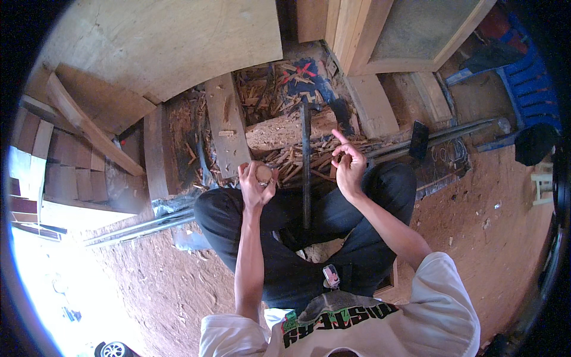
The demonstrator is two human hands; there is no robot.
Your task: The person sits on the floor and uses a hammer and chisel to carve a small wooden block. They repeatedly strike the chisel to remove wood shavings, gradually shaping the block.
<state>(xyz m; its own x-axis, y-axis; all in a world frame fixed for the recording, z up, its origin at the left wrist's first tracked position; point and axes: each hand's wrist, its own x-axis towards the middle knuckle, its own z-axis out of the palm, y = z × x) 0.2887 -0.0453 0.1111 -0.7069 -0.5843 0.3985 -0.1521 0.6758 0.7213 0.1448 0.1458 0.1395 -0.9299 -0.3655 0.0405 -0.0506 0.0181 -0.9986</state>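
My left hand (pixel 253 189) is closed around a pale round piece of wood (pixel 263 173), its flat end facing up; the rest of it is hidden by my fingers. Above my right knee, my right hand (pixel 350 169) has its index finger stretched out and the other fingers bent, with nothing visible in it. Between the two hands, touched by neither, a dark hammer (pixel 306 166) has its head at the far end and its handle pointing toward my lap. Beyond it lies a thick block of wood (pixel 291 131), with wood chips (pixel 289 165) heaped at its near side.
Thick wooden planks (pixel 228 128) flank the chip-strewn gap. A large wooden sheet (pixel 160 41) stands at the far left, a framed wooden panel (pixel 416 35) at the far right. Metal bars (pixel 437 134) run on the right, near a blue plastic chair (pixel 529 83). Reddish earth floor (pixel 470 232) lies around me.
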